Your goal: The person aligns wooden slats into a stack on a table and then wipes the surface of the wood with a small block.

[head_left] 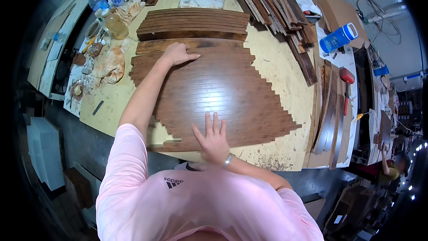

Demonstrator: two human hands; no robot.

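Note:
Many narrow brown wooden planks [218,91] lie side by side on the pale table, forming a panel with stepped ends. At its far side a darker plank [218,43] lies lengthwise. My left hand [177,55] reaches over this plank with its fingers bent onto it and its thumb stretched to the right; the fingertips are partly hidden. My right hand [214,139] rests flat on the near part of the panel, fingers spread. Just beyond the darker plank stands a row of stacked planks [191,23].
Loose planks are piled at the back right [272,4]. A red-headed mallet [347,76], a blue jug [339,38] and more strips [327,111] sit on the right. Bottles [115,24] and a stained cloth [110,64] are at left. Another person [390,172] is far right.

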